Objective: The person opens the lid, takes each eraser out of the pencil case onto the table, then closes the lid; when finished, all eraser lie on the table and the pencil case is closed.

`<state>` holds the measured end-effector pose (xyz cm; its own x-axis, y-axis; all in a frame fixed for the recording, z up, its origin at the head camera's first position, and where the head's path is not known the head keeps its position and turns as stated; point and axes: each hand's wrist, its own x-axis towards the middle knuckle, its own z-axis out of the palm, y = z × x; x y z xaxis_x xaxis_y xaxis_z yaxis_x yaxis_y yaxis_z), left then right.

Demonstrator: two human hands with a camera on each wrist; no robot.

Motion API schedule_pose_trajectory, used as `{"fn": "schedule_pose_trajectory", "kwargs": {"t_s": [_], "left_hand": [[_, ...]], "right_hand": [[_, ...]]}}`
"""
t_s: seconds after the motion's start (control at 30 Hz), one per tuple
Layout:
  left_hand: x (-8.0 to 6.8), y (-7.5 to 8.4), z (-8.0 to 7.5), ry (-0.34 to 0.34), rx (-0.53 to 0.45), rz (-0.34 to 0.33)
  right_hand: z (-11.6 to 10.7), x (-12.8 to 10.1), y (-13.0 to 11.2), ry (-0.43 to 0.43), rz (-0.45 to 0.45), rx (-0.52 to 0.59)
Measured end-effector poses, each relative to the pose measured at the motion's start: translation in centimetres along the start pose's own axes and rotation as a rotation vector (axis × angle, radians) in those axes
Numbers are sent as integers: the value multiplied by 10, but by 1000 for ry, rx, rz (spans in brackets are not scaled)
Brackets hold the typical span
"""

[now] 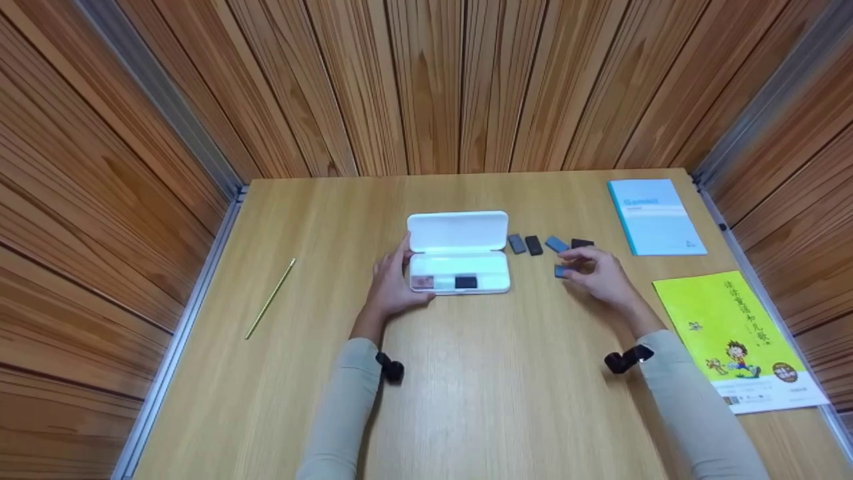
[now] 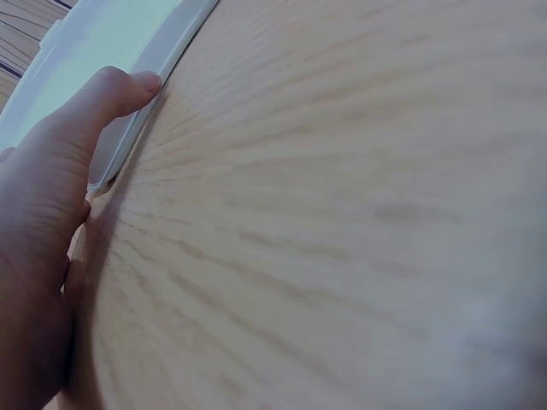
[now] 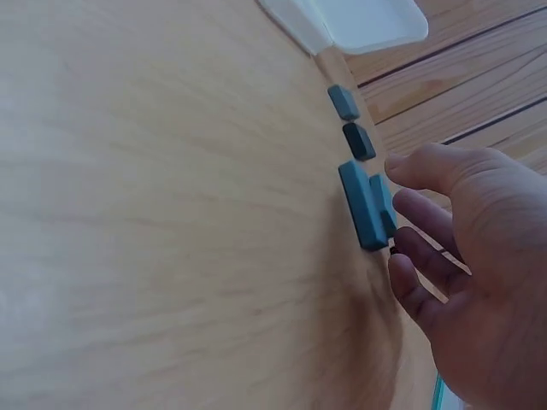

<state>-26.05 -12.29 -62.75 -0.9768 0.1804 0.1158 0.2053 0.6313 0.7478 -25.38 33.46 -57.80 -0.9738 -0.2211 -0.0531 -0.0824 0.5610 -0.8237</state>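
An open white pencil case [image 1: 490, 264] stands mid-table, lid raised at the back. A dark eraser [image 1: 466, 283] and a brownish-pink block [image 1: 422, 282] lie inside. My left hand [image 1: 393, 283] grips the case's left end, thumb along the front edge; in the left wrist view the thumb [image 2: 128, 90] rests on that rim. My right hand [image 1: 600, 277] is over a blue eraser [image 1: 560, 271], thumb tip at its right end. In the right wrist view this eraser [image 3: 363, 205] lies just beyond the parted, loosely bent fingers [image 3: 423, 213], not between them.
Behind the right hand lie a grey eraser [image 1: 516, 244], a black one [image 1: 534, 245], another blue one [image 1: 556, 244] and a dark one [image 1: 582, 243]. A light-blue book [image 1: 660, 220] and a yellow-green book [image 1: 720, 327] are at right. A gold pencil [image 1: 270, 299] lies left.
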Motion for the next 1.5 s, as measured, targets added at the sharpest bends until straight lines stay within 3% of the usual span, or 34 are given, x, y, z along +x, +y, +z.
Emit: {"fn": "schedule_pose_trajectory", "kwargs": {"t_s": [0.2, 0.7, 1.07, 1.5], "left_hand": [[0, -1, 0, -3, -1, -6], [-1, -4, -2, -6, -13, -15], [2, -5, -1, -1, 5, 2], [2, -6, 1, -7, -14, 3]], "right_hand": [[11, 1, -16, -36, 4, -25], [65, 14, -62, -164, -145, -82], [97, 29, -93, -236, -240, -45], [119, 35, -89, -284, -202, -45]]}}
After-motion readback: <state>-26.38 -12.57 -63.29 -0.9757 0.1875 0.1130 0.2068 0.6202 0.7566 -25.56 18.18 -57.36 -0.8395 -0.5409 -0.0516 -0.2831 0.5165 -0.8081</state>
